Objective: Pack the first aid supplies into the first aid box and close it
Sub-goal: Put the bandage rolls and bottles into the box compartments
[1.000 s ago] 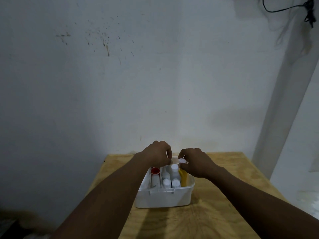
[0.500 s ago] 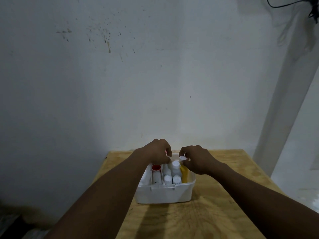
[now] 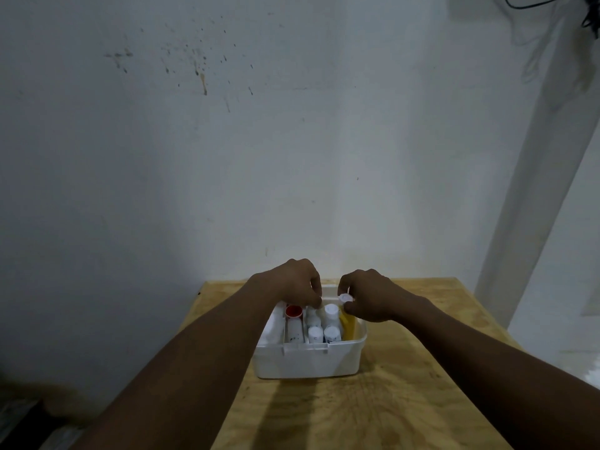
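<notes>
A pale, dimly lit wall fills most of the view, flecked with small dark stains toward its upper left. Below it, a light plywood table runs from the near edge back to the wall. Two bare forearms reach in from the near corners and meet over the middle of the table. There sits an open white plastic first aid box, lid off, its near wall facing the viewer and its far rim partly covered by the hands. The left hand hovers over the far left part of the box with its fingers curled downward, fingertips pinched together just above the bottles; whether they actually grip anything cannot be told. The right hand is over the far right corner of the box, thumb and fingers clamped on a small white cap. Inside the box, items stand packed side by side: a white bottle with a red cap at left, a cluster of small white bottles in the middle, and a yellow item against the right wall. A larger white container lies along the left wall.
</notes>
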`<state>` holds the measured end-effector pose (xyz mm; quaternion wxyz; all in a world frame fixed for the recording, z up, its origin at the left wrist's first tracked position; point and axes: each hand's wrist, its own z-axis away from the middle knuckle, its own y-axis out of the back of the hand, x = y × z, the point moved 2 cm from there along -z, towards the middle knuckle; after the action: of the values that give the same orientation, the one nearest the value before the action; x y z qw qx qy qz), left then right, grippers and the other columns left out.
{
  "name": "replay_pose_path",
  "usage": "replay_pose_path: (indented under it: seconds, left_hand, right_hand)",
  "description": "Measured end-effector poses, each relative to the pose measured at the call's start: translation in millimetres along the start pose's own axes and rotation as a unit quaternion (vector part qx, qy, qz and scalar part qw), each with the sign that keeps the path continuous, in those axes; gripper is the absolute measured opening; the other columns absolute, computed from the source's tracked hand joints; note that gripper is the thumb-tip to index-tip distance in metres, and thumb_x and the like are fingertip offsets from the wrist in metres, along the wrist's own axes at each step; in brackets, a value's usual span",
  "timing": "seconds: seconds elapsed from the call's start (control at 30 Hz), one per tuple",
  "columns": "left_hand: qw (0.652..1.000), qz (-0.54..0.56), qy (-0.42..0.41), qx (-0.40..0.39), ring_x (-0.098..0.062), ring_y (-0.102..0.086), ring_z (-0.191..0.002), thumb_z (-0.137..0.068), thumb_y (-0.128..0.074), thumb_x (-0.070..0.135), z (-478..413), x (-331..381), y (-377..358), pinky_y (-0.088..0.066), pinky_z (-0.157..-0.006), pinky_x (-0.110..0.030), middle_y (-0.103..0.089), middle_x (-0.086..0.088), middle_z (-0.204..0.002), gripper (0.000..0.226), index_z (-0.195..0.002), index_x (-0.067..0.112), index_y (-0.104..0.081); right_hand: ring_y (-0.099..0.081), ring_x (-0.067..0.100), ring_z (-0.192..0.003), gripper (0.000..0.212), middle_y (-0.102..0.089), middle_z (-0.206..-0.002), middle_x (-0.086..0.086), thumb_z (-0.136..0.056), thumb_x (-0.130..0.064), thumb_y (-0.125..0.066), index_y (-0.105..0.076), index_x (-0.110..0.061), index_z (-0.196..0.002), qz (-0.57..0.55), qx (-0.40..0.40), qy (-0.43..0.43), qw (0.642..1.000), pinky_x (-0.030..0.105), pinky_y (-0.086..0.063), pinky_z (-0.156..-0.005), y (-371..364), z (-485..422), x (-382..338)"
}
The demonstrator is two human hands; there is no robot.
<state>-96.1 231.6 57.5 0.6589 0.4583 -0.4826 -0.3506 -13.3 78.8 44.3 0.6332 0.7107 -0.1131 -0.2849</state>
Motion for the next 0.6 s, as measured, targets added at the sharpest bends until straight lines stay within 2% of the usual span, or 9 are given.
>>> replay_pose_path:
  seconds: [0.13, 0.3, 0.43, 0.6]
  left_hand:
    - [1.0, 0.001, 0.007, -0.003, -0.01, -0.06, -0.08, -0.08, -0.079, 0.032, 1.0, -1.0, -0.2, -0.048, -0.065, -0.023, -0.065, 0.005, -0.096, 0.019, -0.095, 0.021, -0.075]
    - [1.0, -0.004, 0.007, -0.002, -0.014, -0.062, -0.086, -0.08, -0.079, 0.033, 1.0, -1.2, -1.5, -0.05, -0.07, -0.025, -0.068, 0.001, -0.106, 0.023, -0.099, 0.021, -0.076]
    - [1.0, -0.006, 0.007, -0.002, -0.015, -0.063, -0.087, -0.08, -0.079, 0.034, 1.7, -1.3, -0.8, -0.05, -0.07, -0.026, -0.067, 0.003, -0.103, 0.023, -0.099, 0.021, -0.077]
    - [1.0, -0.005, 0.006, -0.003, -0.014, -0.062, -0.086, -0.08, -0.078, 0.033, 0.6, -1.6, -1.2, -0.049, -0.069, -0.025, -0.067, 0.002, -0.104, 0.023, -0.099, 0.021, -0.077]
  right_hand:
    - [-0.062, 0.021, -0.1, 0.027, -0.064, -0.122, 0.003, -0.089, -0.026, -0.062, -0.066, -0.018, -0.114, -0.008, -0.007, -0.002, 1.0, 0.034, -0.055, -0.086, 0.5, -0.7, -0.3]
    - [-0.063, 0.022, -0.102, 0.03, -0.066, -0.122, 0.002, -0.089, -0.028, -0.059, -0.066, -0.021, -0.118, -0.003, -0.006, -0.002, 1.0, 0.038, -0.056, -0.087, -5.0, 0.6, 0.2]
    - [-0.06, 0.023, -0.109, 0.033, -0.063, -0.126, 0.001, -0.092, -0.03, -0.056, -0.062, -0.022, -0.123, 0.05, -0.023, 0.007, 0.998, 0.038, -0.052, -0.09, 0.5, 2.1, 0.1]
    - [-0.061, 0.024, -0.106, 0.035, -0.063, -0.125, 0.003, -0.089, -0.026, -0.059, -0.062, -0.02, -0.123, 0.04, -0.035, -0.002, 0.999, 0.039, -0.054, -0.089, -1.5, -0.8, 1.7]
